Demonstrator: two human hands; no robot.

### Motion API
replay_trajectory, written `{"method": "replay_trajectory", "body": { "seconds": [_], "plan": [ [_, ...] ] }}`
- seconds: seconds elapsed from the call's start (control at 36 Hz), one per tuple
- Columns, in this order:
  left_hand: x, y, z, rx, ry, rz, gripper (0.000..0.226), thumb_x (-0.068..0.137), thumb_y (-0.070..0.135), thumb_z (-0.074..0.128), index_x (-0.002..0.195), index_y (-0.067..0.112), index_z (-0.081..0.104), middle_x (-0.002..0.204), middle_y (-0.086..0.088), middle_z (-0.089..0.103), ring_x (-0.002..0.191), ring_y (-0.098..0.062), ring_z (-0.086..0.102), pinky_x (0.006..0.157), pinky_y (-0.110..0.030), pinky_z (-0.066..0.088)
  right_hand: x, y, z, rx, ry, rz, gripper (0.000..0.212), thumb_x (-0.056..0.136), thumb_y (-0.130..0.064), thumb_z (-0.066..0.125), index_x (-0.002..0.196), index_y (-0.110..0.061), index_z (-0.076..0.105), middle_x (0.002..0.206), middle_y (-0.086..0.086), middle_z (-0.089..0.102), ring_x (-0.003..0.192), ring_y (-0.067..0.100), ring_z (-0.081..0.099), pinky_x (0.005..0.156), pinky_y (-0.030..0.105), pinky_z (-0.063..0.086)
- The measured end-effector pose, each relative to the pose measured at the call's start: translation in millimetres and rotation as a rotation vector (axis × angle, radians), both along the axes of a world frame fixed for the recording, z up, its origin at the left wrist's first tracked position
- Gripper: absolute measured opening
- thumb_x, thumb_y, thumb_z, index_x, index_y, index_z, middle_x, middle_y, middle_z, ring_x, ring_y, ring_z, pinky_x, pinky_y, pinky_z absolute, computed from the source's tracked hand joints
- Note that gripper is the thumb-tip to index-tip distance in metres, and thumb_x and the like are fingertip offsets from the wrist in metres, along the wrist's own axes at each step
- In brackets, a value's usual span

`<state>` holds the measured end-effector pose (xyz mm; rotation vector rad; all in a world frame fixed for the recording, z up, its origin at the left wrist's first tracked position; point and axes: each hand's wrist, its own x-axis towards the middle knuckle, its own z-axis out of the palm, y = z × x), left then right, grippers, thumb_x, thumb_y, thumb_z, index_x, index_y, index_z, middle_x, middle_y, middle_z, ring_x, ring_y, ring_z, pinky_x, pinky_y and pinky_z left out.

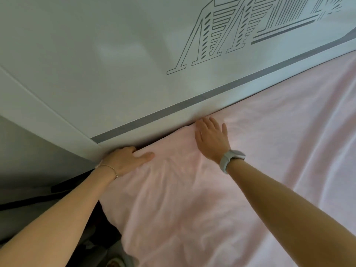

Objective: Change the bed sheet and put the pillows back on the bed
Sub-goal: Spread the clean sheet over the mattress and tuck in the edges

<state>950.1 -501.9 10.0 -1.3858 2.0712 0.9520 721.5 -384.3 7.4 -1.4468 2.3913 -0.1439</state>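
At the near edge, both my forearms reach out over the pink bed sheet (192,199), which lies spread but creased across the mattress. Left hand (125,160): at the bed's corner, thumb lying flat on the sheet, fingers curled down into the gap beside the headboard (115,83), their tips hidden. Right hand (212,137): flat on the sheet just at the headboard's base, fingers straight and slightly spread, pressing the cloth. Beyond, the headboard rises, white with a grey stripe and line pattern. Judgement: tucking the sheet at the head end is in hand. Next move calls for pushing the edge deeper, then smoothing rightward. No pillows in view
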Motion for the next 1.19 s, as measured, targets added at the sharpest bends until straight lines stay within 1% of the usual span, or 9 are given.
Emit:
{"method": "replay_trajectory", "body": {
  "seconds": [0.11,0.19,0.28,0.47,0.64,0.78,0.92,1.06,1.19],
  "plan": [
    [19.6,-0.1,-2.1,0.012,0.065,0.014,0.086,0.059,0.088,0.039,0.122,0.031,0.051,0.124,0.005,0.058,0.113,-0.021,0.054,0.09,-0.029,0.043,25.1,15.9,-10.3,-0.047,0.002,0.044,0.045,0.097,-0.024,0.032,0.141,-0.015,0.035,0.152,0.008,0.028,0.143,0.029,0.017,0.113,0.055,0.007],
    [31.0,1.1,-5.8,-0.046,0.1,-0.022,0.055,0.082,0.07,0.046,0.115,0.027,0.054,0.119,0.0,0.062,0.107,-0.022,0.057,0.085,-0.028,0.043,40.2,19.8,-10.7,-0.118,0.008,0.084,0.047,0.09,-0.025,0.034,0.133,-0.011,0.049,0.14,0.015,0.044,0.133,0.035,0.037,0.108,0.061,0.02],
    [34.4,4.0,-0.8,-0.056,0.212,0.002,0.06,0.067,0.08,0.034,0.088,0.028,0.054,0.096,0.001,0.065,0.094,-0.022,0.06,0.078,-0.031,0.045,52.2,17.6,-10.4,-0.097,-0.003,0.169,0.047,0.088,-0.028,0.035,0.127,-0.013,0.054,0.131,0.015,0.053,0.125,0.035,0.046,0.103,0.064,0.026],
    [34.2,15.7,-8.2,-0.451,0.07,0.046,0.045,0.089,0.061,0.041,0.091,0.02,0.06,0.096,-0.006,0.068,0.09,-0.028,0.062,0.072,-0.031,0.045,56.9,10.7,-18.2,0.163,0.014,0.17,0.051,0.099,-0.036,0.024,0.148,-0.034,0.011,0.158,-0.005,0.0,0.145,0.023,-0.009,0.109,0.065,0.002],
    [87.9,33.2,-6.6,-0.545,0.262,0.368,0.023,0.09,0.029,0.058,0.102,0.011,0.065,0.102,-0.011,0.065,0.092,-0.029,0.059,0.076,-0.036,0.047,99.5,15.9,-18.7,0.256,-0.004,0.045,0.053,0.1,-0.032,0.019,0.15,-0.025,0.005,0.158,0.005,-0.005,0.145,0.03,-0.008,0.111,0.064,0.002],
    [131.2,44.4,-7.2,-0.256,0.426,0.69,0.035,0.091,0.023,0.058,0.124,0.012,0.053,0.123,-0.003,0.057,0.111,-0.017,0.054,0.09,-0.028,0.041,165.5,30.2,-26.8,0.103,-0.001,0.124,0.052,0.089,-0.033,0.031,0.137,-0.018,0.043,0.143,0.016,0.042,0.131,0.038,0.04,0.096,0.071,0.027],
    [116.1,49.0,-11.2,0.168,0.689,0.879,0.043,0.091,0.021,0.06,0.131,0.02,0.045,0.116,0.011,0.055,0.105,-0.003,0.054,0.09,-0.02,0.044,234.3,45.9,-36.1,0.105,-0.072,0.171,0.055,0.086,-0.037,0.034,0.139,-0.022,0.037,0.148,0.014,0.036,0.137,0.035,0.025,0.104,0.067,0.019],
    [101.4,35.9,-33.0,0.369,0.712,1.05,0.055,0.081,0.029,0.071,0.127,0.021,0.044,0.132,0.002,0.05,0.121,-0.016,0.05,0.105,-0.038,0.041,265.1,59.3,-38.5,0.133,-0.088,0.291,0.049,0.082,-0.036,0.038,0.126,-0.026,0.057,0.146,0.008,0.041,0.138,0.029,0.023,0.104,0.059,0.016],
    [94.5,28.2,-36.9,0.517,0.719,1.032,0.045,0.082,0.025,0.071,0.122,0.01,0.057,0.114,-0.006,0.066,0.102,-0.018,0.064,0.091,-0.035,0.051,268.3,71.5,-24.1,-0.058,-0.165,0.021,0.047,0.086,-0.026,0.039,0.131,-0.021,0.05,0.146,0.005,0.041,0.139,0.022,0.025,0.11,0.055,0.011]
  ]
}}
